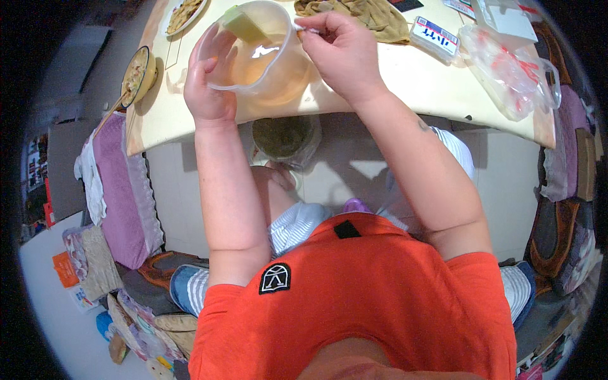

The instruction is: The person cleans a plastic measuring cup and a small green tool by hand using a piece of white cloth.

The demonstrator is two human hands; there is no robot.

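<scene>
A clear plastic tub [273, 73] is tilted over the table's near edge, its open side toward me. My left hand [214, 95] grips it by the left wall, fingers spread behind and thumb at the rim. Inside the tub, near its far wall, shows a pale green patch [246, 25]; I cannot tell what it is. My right hand [345, 57] is closed in a pinch just right of the rim. A small whitish bit [307, 30] shows at its fingertips, too small to name.
On the cream tabletop [405, 85] lie a brown cloth [370, 19], a small white-and-blue package [436, 39] and a crumpled plastic bag [506, 73]. At left stand a yellow bowl of food [135, 79] and a plate [185, 16]. A lined bin [283, 136] sits below the edge.
</scene>
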